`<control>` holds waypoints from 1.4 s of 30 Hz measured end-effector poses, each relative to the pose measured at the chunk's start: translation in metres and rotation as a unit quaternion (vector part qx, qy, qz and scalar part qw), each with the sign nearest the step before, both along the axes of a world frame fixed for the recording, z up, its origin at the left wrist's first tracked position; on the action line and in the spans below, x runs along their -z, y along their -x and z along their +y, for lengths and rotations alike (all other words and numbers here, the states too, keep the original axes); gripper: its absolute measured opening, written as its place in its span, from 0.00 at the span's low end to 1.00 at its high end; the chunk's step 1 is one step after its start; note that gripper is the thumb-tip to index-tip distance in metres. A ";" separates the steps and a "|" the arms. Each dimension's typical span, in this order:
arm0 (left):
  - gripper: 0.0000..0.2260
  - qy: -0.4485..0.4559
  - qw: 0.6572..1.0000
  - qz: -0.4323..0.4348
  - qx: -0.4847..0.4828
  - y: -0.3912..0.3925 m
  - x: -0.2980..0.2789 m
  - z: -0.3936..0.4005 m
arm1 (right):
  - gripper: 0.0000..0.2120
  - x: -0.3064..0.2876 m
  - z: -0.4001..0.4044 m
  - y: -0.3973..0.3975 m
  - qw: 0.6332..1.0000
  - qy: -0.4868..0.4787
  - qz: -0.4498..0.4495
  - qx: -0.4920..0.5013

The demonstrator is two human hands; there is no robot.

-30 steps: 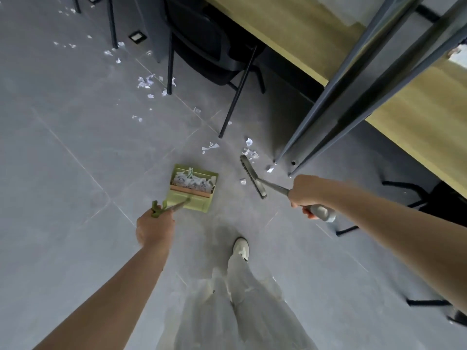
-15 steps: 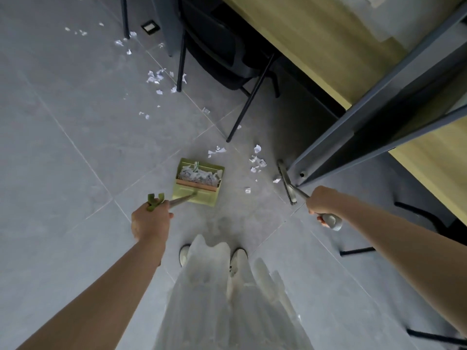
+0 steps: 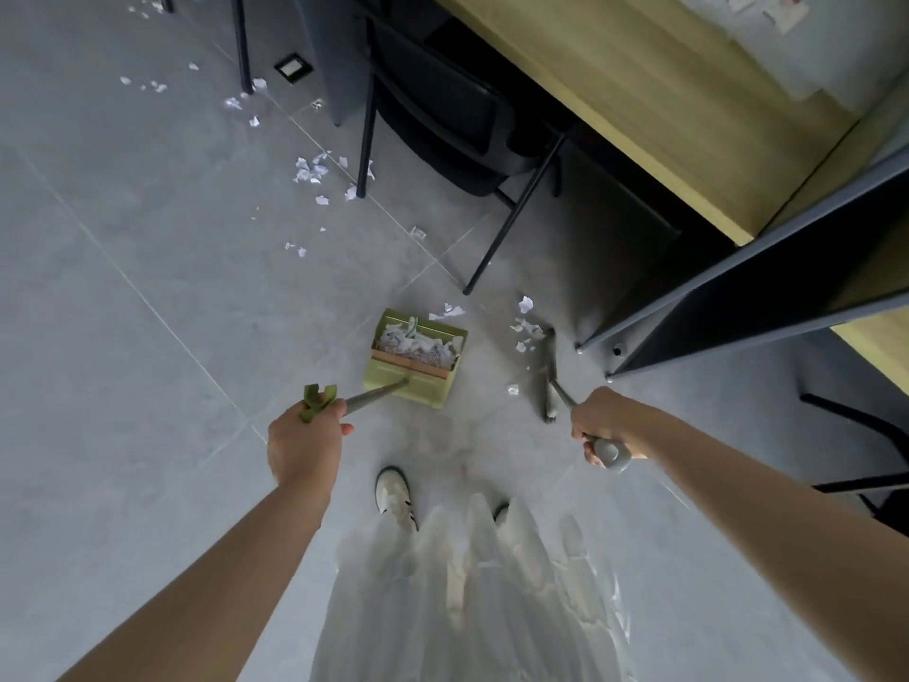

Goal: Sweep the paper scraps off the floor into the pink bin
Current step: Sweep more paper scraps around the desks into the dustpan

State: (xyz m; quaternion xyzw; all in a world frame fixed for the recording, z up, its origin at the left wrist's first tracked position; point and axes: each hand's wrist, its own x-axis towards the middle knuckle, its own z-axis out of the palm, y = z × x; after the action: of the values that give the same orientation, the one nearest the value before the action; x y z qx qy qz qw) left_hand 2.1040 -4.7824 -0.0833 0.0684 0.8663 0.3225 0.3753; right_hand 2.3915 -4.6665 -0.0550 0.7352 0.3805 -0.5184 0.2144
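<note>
Right now the left hand (image 3: pixel 305 447) has its fingers wrapped round the long handle of the green dustpan (image 3: pixel 415 359), which sits flat on the grey floor (image 3: pixel 147 337) with a heap of white scraps already inside. Just right of the dustpan, the right hand (image 3: pixel 602 425) is curled tight round the grey grip of the broom (image 3: pixel 548 374), whose head lies on the tiles. A small cluster of paper scraps (image 3: pixel 526 327) lies touching the broom head, between it and the dustpan, with one stray piece nearer the person. Beyond the dustpan, more scraps (image 3: pixel 315 172) are scattered around the black chair (image 3: pixel 442 115) legs. No pink bin is in view, so I cannot tell where it stands.

The risks, as I judge them: a fast stroke could flick the light scraps past the pan's open mouth, or under the grey desk panel (image 3: pixel 738 297) just right of the broom. The pan looks well loaded too; tilt it carelessly on the lift and the heap could spill back out. And the far scraps by the chair legs will be awkward for the broom head to reach.
</note>
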 end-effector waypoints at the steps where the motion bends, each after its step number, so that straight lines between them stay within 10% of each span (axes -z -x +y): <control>1: 0.06 0.000 1.000 -0.001 0.004 0.012 -0.002 0.005 | 0.06 0.000 -0.001 0.015 1.000 0.003 0.008 0.016; 11: 0.06 0.001 0.999 0.024 0.037 0.084 -0.007 0.043 | 0.07 -0.018 0.030 0.093 0.949 0.030 0.106 0.295; 27: 0.06 -0.007 0.997 0.040 -0.069 0.111 -0.001 0.078 | 0.02 0.013 0.118 0.070 0.994 -0.089 -0.036 -0.042; 42: 0.10 -0.015 0.991 0.035 -0.126 0.113 -0.014 0.099 | 0.04 -0.010 0.111 0.146 0.987 -0.001 0.039 -0.155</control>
State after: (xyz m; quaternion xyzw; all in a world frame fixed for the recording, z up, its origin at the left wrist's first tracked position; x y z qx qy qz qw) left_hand 1.9906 -4.6838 -0.0689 -0.0245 0.8758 0.3774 0.2999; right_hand 2.2455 -4.5557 -0.0448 0.6468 0.4989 -0.5063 0.2765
